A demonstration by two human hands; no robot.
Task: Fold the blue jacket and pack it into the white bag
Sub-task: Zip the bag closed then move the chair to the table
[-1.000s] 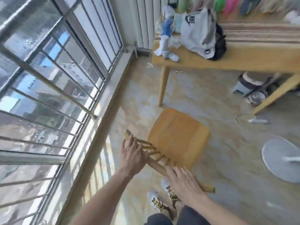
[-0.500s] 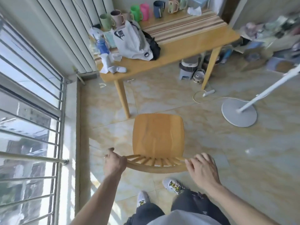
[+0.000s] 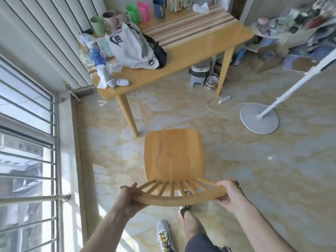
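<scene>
The white bag [image 3: 131,49] with a black logo lies on the wooden table [image 3: 200,50] at the far left, with dark fabric [image 3: 158,50] bunched against its right side. No blue jacket shows clearly. A wooden chair [image 3: 173,157] stands on the floor in front of me. My left hand [image 3: 130,196] grips the left end of its curved top rail. The right end of that rail is held by my right hand [image 3: 230,194].
Several mugs [image 3: 138,12] line the table's far edge; a bottle [image 3: 95,53] and white socks [image 3: 116,81] sit at its left end. A fan base [image 3: 259,118] with its cable stands at right. Window bars [image 3: 27,160] run along the left. Clutter fills the far right.
The view swung from the window toward the table. Both hands went from resting on the chair's back rail to gripping its two ends, and the chair now faces the table squarely.
</scene>
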